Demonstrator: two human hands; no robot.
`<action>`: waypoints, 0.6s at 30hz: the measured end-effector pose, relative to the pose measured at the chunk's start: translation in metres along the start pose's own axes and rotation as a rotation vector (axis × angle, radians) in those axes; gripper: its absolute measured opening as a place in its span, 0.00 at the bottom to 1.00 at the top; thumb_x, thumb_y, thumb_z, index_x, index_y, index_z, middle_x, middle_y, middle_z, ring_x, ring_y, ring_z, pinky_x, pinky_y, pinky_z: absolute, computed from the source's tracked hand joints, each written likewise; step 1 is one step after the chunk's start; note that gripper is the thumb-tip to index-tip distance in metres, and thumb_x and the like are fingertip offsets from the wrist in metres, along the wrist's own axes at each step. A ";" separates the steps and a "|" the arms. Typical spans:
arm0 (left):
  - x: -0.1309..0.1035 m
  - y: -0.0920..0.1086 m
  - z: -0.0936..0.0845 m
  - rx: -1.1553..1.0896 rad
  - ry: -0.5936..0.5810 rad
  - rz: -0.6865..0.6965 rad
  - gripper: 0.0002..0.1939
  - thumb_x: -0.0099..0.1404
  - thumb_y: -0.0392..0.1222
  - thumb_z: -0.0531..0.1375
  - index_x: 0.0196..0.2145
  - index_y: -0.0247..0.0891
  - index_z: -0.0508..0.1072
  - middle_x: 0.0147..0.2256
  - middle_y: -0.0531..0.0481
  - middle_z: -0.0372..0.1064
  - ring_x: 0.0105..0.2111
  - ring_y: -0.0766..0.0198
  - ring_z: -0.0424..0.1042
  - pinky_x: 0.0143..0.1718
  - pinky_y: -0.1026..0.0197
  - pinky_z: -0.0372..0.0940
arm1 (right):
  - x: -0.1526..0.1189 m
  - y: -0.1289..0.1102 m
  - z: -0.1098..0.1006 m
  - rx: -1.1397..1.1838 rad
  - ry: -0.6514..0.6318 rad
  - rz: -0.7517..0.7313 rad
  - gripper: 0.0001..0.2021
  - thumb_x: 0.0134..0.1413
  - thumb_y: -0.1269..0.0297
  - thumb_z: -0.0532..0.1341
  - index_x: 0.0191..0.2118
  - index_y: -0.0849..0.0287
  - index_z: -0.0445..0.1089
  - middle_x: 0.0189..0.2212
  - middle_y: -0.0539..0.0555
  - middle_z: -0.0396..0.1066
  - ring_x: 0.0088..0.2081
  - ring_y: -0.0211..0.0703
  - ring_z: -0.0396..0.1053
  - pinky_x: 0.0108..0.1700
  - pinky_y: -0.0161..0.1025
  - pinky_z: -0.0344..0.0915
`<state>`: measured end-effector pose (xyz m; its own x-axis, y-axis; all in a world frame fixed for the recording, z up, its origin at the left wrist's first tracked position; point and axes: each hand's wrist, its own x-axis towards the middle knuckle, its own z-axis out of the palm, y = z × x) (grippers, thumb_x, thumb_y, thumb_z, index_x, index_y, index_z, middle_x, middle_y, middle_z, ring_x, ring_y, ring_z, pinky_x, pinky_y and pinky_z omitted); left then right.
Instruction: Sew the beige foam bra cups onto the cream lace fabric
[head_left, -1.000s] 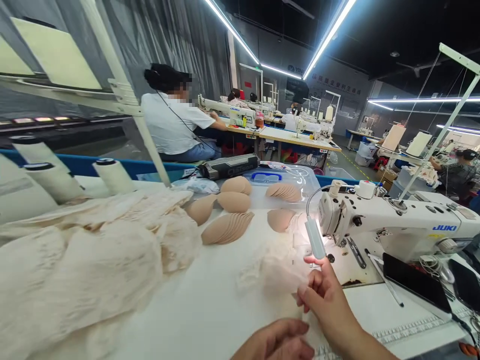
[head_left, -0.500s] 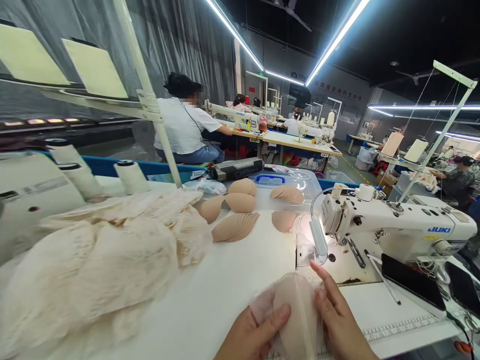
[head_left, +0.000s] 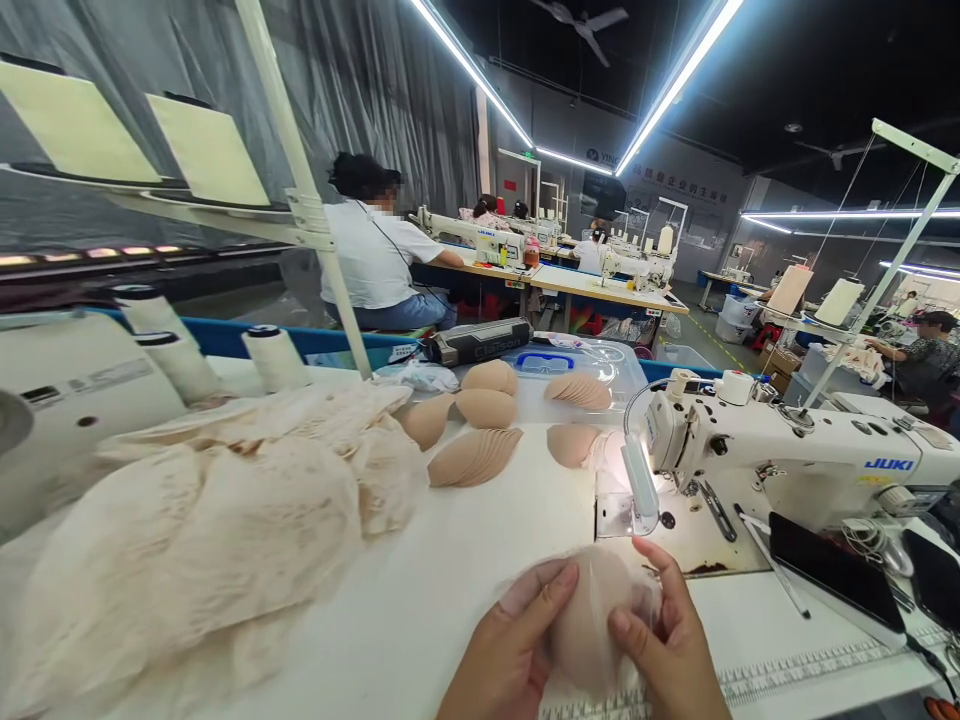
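Between my hands is a beige bra cup [head_left: 589, 625] with thin sheer fabric laid over it. My left hand [head_left: 517, 630] grips its left side, the thumb on top and the fingers underneath. On the right side, my right hand [head_left: 664, 630] presses its thumb onto the covered cup, with the index finger stretched toward the machine. Just beyond lies the needle plate of a white sewing machine [head_left: 780, 440], lit by a small lamp [head_left: 637, 475]. Another cup [head_left: 571, 445] with pale fabric rests left of the needle area.
A heap of cream lace fabric [head_left: 247, 520] covers the table's left. Stacked cups [head_left: 474, 458] lie mid-table, with more on a clear plastic box [head_left: 622, 365]. Right of the needle are tweezers [head_left: 718, 512] and a phone [head_left: 836, 575]. A co-worker [head_left: 382, 250] sits ahead.
My left thumb has moved up the cup, and my right thumb has come down onto its right side. The sheer fabric now lies closer over the cup. The view has shifted slightly.
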<state>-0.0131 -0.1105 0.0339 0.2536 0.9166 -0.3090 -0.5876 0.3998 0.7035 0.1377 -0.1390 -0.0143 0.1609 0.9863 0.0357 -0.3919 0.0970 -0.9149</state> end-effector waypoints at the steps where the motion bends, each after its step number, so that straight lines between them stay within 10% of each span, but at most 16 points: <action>1: 0.000 0.001 0.000 0.003 -0.007 0.006 0.26 0.47 0.55 0.82 0.39 0.38 0.86 0.44 0.43 0.83 0.51 0.44 0.77 0.49 0.55 0.74 | 0.001 0.000 0.000 0.003 0.006 0.001 0.46 0.44 0.44 0.79 0.66 0.53 0.65 0.42 0.56 0.79 0.43 0.53 0.78 0.50 0.49 0.76; 18: -0.001 0.000 0.016 -0.028 -0.130 -0.040 0.20 0.61 0.51 0.76 0.46 0.38 0.84 0.48 0.44 0.81 0.53 0.48 0.76 0.54 0.56 0.73 | 0.002 0.002 -0.003 -0.039 -0.017 0.011 0.47 0.46 0.43 0.78 0.67 0.52 0.60 0.47 0.59 0.79 0.46 0.56 0.79 0.52 0.51 0.74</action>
<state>-0.0013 -0.1113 0.0443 0.3734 0.8934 -0.2498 -0.5955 0.4373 0.6739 0.1398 -0.1370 -0.0170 0.1411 0.9895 0.0320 -0.3582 0.0812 -0.9301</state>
